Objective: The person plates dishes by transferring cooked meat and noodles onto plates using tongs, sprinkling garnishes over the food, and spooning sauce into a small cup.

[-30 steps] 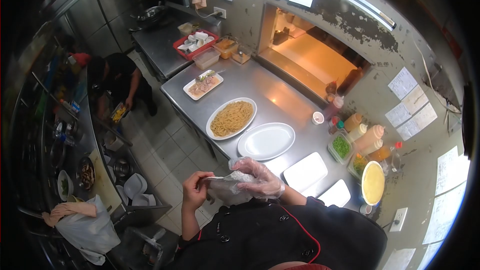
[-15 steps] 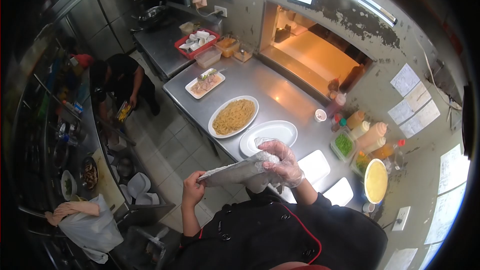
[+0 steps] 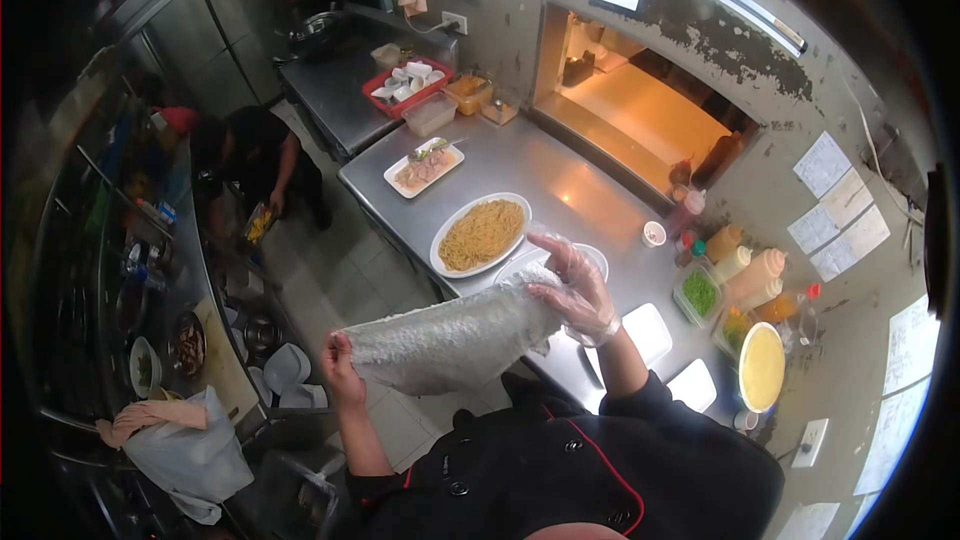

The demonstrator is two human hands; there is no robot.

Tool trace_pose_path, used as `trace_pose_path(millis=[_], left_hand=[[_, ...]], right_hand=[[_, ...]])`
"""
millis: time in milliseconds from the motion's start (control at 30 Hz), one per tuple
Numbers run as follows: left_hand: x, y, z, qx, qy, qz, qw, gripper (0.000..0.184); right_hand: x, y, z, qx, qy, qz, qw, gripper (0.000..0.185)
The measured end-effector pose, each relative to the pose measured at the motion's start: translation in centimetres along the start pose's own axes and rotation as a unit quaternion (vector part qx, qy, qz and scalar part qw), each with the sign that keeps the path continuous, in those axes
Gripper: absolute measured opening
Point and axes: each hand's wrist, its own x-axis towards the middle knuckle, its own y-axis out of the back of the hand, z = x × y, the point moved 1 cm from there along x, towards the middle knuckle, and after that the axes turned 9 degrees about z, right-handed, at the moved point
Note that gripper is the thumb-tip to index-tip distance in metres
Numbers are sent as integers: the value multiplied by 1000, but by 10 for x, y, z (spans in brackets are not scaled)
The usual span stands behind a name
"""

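Bag (image 3: 195,460): sagging low, a cloth (image 3: 160,419) lying at its top.
Co-worker (image 3: 262,165): leaning over yellow food (image 3: 261,224).
Left hand (image 3: 344,372): pinching the sheet (image 3: 450,340) at its left end, bare fingers closing narrowly.
Pinkish food (image 3: 422,171): lying in a white dish (image 3: 457,156) on the table (image 3: 560,165).
Sheet: hanging whitish and rough-topped between both hands, slanting upward to the right.
Noodles (image 3: 482,235): lying heaped beyond the sheet.
Plate (image 3: 515,262): sitting beside the noodles, partly hiding behind the right hand (image 3: 578,292).
Right hand: wearing a clear glove, holding the sheet's right end, thumb and fingers spreading around it.
Trays (image 3: 648,332): lying just right of that hand.
Greens (image 3: 698,290): filling a tub near the bottles (image 3: 765,272).
Bottles: standing along the wall (image 3: 850,90).
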Motion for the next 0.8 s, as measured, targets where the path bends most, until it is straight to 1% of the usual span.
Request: trace_pose_path(millis=[67, 100, 200, 233, 300, 367, 400, 433, 467, 500, 533, 567, 633, 733, 767, 800], left_hand=[[-6, -12, 20, -76, 23, 40, 996, 30], [-8, -10, 24, -79, 32, 74, 994, 31], [-10, 3, 25, -111, 64, 3, 992, 35], [-9, 9, 23, -92, 68, -53, 992, 37], [-11, 29, 16, -46, 87, -161, 982, 41], [-15, 31, 18, 14, 63, -156, 986, 46], [-10, 33, 21, 43, 55, -152, 986, 45], [-8, 35, 22, 71, 54, -149, 985, 44], [-7, 30, 21, -4, 82, -109, 991, 36], [-6, 27, 27, -58, 95, -103, 988, 25], [-5, 31, 27, -89, 96, -77, 988, 23], [-3, 34, 26, -125, 87, -50, 987, 21], [-3, 37, 33, -153, 103, 2, 983, 19], [2, 56, 36, -155, 89, 57, 982, 19], [-1, 59, 39, -141, 83, 72, 984, 19], [-1, 68, 43, -129, 75, 87, 985, 18]], right_hand=[[3, -4, 8, -16, 19, 0, 1000, 61], [2, -3, 7, -16, -27, -12, 999, 57], [3, -11, 13, 9, 15, 22, 1000, 54], [2, -12, 7, 59, -32, 34, 997, 45], [8, -7, 4, 14, -10, 33, 999, 40], [12, -4, 10, -1, -13, 35, 999, 35], [13, -4, 13, 0, -23, 37, 999, 33], [14, -6, 10, 33, -73, 24, 996, 35], [15, -10, 6, 67, -119, 14, 991, 37], [15, -17, 6, 99, -128, 11, 987, 38], [12, -25, 5, 131, -132, 11, 982, 39], [10, -30, 2, 109, -129, 0, 986, 39], [11, -43, -2, 66, -107, -27, 992, 40], [13, -63, 2, 1, -138, -155, 978, 39], [15, -62, 9, -13, -172, -195, 966, 38], [15, -70, 15, 34, -202, -200, 958, 35]])
